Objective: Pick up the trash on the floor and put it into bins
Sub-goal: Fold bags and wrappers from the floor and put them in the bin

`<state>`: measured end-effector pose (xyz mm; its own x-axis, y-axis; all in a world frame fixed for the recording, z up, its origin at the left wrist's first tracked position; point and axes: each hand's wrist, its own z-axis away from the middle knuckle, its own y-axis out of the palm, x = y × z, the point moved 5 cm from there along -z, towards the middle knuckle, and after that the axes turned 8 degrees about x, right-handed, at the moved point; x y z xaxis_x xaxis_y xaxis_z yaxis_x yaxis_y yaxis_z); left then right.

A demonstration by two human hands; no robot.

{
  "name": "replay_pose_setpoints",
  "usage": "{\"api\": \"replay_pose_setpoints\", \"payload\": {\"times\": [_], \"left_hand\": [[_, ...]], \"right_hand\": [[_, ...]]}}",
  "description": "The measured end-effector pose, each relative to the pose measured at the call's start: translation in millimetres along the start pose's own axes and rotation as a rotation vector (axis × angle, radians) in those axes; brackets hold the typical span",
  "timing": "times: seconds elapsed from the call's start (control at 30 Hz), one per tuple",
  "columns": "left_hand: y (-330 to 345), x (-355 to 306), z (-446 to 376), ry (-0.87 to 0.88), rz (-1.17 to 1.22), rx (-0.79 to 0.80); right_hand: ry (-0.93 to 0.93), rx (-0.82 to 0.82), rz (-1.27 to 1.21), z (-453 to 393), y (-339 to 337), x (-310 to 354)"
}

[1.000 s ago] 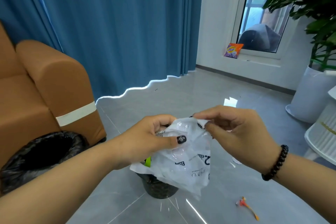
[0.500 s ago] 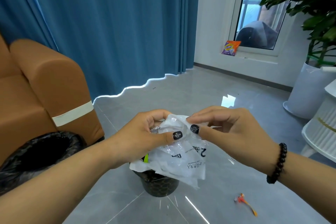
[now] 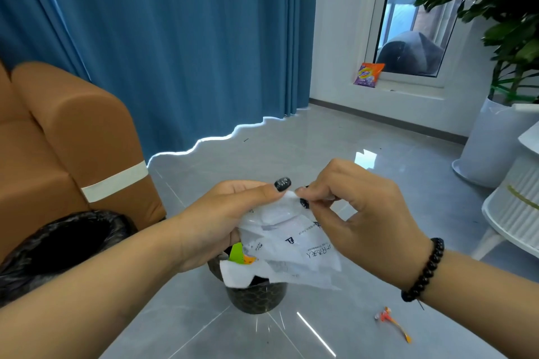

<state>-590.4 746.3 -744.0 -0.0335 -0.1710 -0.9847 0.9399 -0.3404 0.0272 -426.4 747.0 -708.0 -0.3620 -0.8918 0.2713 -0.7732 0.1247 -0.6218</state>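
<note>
Trash is what I am chasing, and the largest piece of it, a crumpled white plastic wrapper (image 3: 291,245), is hanging right over the small dark bin (image 3: 256,297) standing on the floor (image 3: 320,154) between the brown sofa (image 3: 73,140) and the white stand at the right edge. A larger bin with a black liner (image 3: 58,245) is sitting against the sofa's arm at the floor's left edge.

Since a second ago the wrapper is bunching tighter: its top edge is being gathered between both thumbs, and the sheet is hanging shorter above the bin. I am reading that as compacting before the drop, so this piece looks close to binned.

My left hand (image 3: 221,224) is gripping the wrapper's left side, thumb pressing along the top. My right hand (image 3: 358,218) is pinching the top corner with curled fingers.

More remains: an orange snack bag (image 3: 368,74) is leaning by the far window, and a small orange scrap (image 3: 392,322) is lying on the floor near the right forearm.
</note>
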Motion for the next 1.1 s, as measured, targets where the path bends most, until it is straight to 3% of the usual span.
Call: {"api": "replay_pose_setpoints", "payload": {"times": [0.2, 0.4, 0.53, 0.7, 0.87, 0.97, 1.03, 1.1], "left_hand": [[-2.5, -3.5, 1.5, 0.074, -0.172, -0.074], [0.2, -16.1, 4.5, 0.171, -0.312, -0.151], [3.0, -11.4, 2.1, 0.134, -0.317, -0.141], [3.7, 0.5, -1.2, -0.026, -0.231, -0.050], [9.7, 0.3, -0.3, -0.042, -0.070, 0.014], [9.0, -5.5, 0.5, 0.038, -0.065, -0.024], [6.8, -7.4, 0.4, 0.073, -0.096, -0.056], [4.2, -9.6, 1.4, 0.110, -0.146, -0.085]], "right_hand": [[0.048, 0.103, -0.125, 0.4, 2.9, -3.6], [0.546, 0.254, -0.578, 10.0, 15.5, -27.3], [0.660, 0.253, -0.645, 11.1, 15.5, -29.3], [0.629, 0.139, -0.668, 9.3, 11.8, -31.0], [0.240, 0.093, -0.252, 2.4, 2.0, -18.8], [0.103, 0.100, -0.159, -0.3, 0.0, -14.3], [0.107, 0.130, -0.171, -0.3, 0.8, -15.4], [0.226, 0.166, -0.295, 1.7, 3.2, -20.8]]}}
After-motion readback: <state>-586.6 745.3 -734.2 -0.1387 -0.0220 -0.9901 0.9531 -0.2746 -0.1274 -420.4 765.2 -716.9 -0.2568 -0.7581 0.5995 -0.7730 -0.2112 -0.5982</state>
